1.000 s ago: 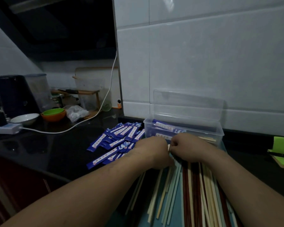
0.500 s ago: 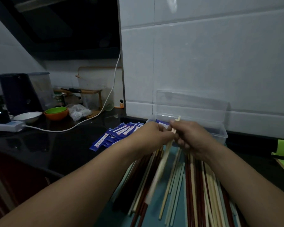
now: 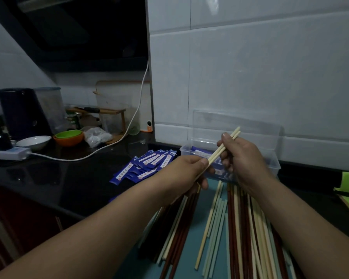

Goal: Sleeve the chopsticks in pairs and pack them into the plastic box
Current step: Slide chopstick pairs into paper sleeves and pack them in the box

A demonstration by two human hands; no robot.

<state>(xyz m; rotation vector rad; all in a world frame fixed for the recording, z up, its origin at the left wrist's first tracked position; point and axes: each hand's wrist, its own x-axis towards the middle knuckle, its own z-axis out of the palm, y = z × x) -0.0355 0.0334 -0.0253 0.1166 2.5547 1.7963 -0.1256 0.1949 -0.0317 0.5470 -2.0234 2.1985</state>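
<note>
A person holds a pale pair of chopsticks (image 3: 224, 149) tilted in the air above a dark counter (image 3: 69, 178), the left hand (image 3: 186, 171) pinching the lower part and the right hand (image 3: 241, 158) curled closed around the upper part. Just behind the hands stands the clear plastic box (image 3: 274, 164), already holding some sleeved pairs, with blue paper sleeves (image 3: 147, 165) piled to its left and loose chopsticks (image 3: 240, 228) spread below. The pair seems matched, so next comes picking up a sleeve and sliding the aligned tips in.

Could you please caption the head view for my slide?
Both hands hold a pale chopstick pair above loose chopsticks.
</note>
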